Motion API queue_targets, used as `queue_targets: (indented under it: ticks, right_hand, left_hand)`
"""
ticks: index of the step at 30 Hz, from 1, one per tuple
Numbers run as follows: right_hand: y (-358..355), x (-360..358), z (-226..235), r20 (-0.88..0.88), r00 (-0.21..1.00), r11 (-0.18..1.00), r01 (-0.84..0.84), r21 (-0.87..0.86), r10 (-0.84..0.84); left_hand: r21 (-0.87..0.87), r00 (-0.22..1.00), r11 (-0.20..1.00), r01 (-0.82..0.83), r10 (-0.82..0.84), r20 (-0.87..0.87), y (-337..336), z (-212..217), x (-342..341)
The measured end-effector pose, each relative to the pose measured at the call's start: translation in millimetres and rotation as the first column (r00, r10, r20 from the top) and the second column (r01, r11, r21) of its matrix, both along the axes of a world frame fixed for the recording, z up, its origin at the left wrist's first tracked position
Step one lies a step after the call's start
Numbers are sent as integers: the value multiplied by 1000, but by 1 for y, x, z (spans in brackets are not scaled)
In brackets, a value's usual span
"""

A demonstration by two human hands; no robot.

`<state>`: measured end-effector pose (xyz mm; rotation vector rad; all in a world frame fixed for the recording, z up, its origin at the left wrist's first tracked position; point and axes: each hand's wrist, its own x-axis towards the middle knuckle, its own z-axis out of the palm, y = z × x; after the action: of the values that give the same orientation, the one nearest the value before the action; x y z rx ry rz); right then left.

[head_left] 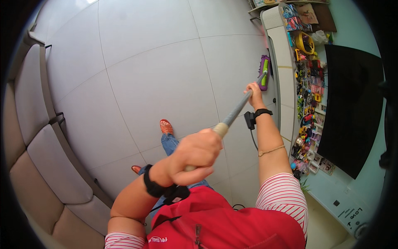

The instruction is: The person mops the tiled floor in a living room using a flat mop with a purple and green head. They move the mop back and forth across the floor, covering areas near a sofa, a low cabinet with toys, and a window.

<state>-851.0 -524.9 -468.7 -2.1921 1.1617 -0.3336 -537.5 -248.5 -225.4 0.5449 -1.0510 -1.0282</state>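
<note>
I hold a long grey mop handle (pixel 237 109) with both hands. My left hand (pixel 195 155) grips its near end, close to my chest. My right hand (pixel 253 92) grips the handle farther down, near the floor end. The flat purple and green mop head (pixel 264 71) rests on the grey tiled floor (pixel 157 79), right against the base of a white cabinet (pixel 282 62). Both wrists carry black bands. My feet in orange shoes (pixel 166 126) stand on the tiles below me.
A beige sofa (pixel 37 145) runs along the left. The white cabinet on the right carries many small toys and photo frames (pixel 309 103). A large dark screen (pixel 352 108) hangs above it on a pale blue wall.
</note>
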Motion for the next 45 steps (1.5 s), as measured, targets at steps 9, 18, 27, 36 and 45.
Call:
queue_targets:
  ticks: [9, 18, 27, 36, 45]
  right_hand:
    - [-57, -16, -36, -184, 981, 997, 66, 38, -58]
    - [-49, 37, 5, -307, 931, 966, -237, -106, 195]
    - [47, 87, 51, -337, 898, 953, -302, -4, 283]
    - [224, 154, 85, -271, 912, 950, -311, 31, 308]
    - [109, 128, 50, -155, 970, 957, -215, -195, 187]
  left_hand:
    - [94, 994, 993, -74, 81, -67, -30, -46, -17]
    - [138, 996, 987, -82, 86, -22, -14, -1, 0]
    - [218, 995, 971, -99, 94, 35, 77, 70, 35]
    - [268, 898, 875, -403, 435, -71, 243, 123, 51]
    - [240, 929, 909, -340, 365, -67, 137, 75, 24]
